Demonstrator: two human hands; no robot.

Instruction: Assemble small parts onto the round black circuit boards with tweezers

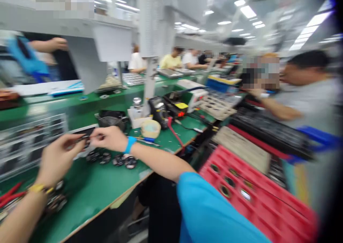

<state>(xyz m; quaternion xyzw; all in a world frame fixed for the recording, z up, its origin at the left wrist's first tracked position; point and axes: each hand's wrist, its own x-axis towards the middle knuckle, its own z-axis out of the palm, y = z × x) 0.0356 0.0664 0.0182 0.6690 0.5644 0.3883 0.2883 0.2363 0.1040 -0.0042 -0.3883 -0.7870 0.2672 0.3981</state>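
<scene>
My left hand [57, 157] is raised over the green workbench [102, 189], fingers pinched on a small dark part I cannot name. My right hand [108, 137], with a blue wristband, meets it from the right and pinches a thin tool or wire against the same part. Several small round black parts [118, 160] lie on the bench just below the hands. The picture is smeared by motion.
A multimeter [160, 110] with a red lead, a roll of tape [150, 128] and a white box sit behind the hands. A red tray [257, 196] lies at the right. A co-worker in grey [308, 93] carries a black tray. Other people work at the far benches.
</scene>
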